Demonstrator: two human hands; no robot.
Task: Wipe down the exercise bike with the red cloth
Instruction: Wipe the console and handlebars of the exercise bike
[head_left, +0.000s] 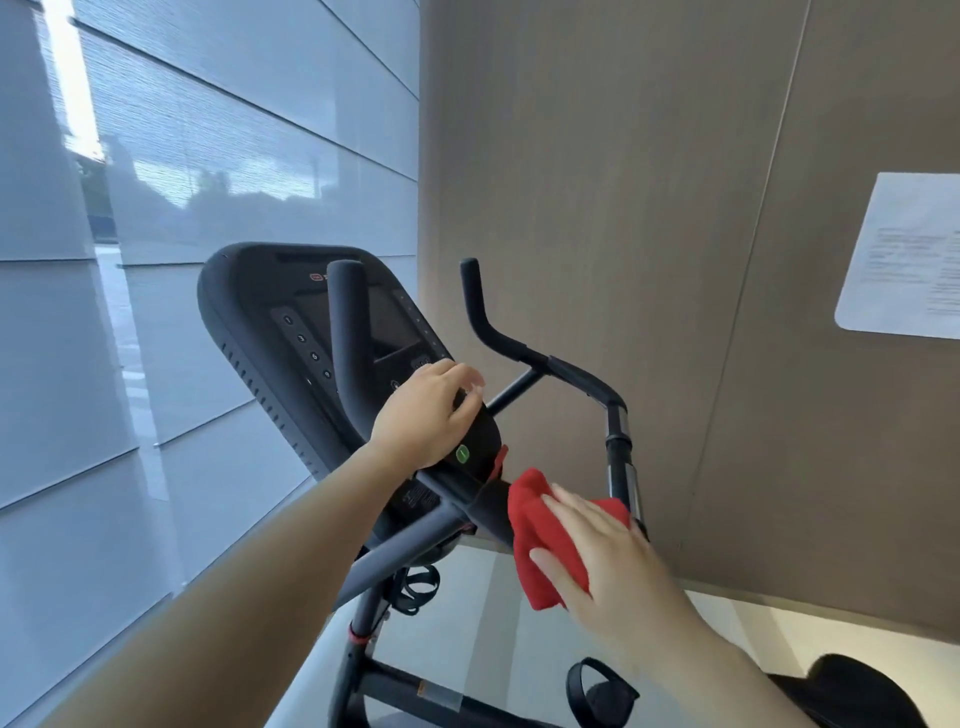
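Right hand (613, 561) lay flat on red cloth (540, 540), fingers extended, pressing it against crossbar (480, 499) of exercise bike (363, 613), just below and right of console (249, 312). Left hand (423, 418) curled over console's lower edge, apparently steadying it. Right handlebar (498, 340) rose up and away from cloth. Right hand nearer, so judged to take next stroke along that axis.

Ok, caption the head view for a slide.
Right hand presses red cloth against the exercise bike while left hand holds its console.

Right hand (613, 566) presses red cloth (540, 540) on exercise bike (363, 561); left hand (426, 415) grips console (249, 312).
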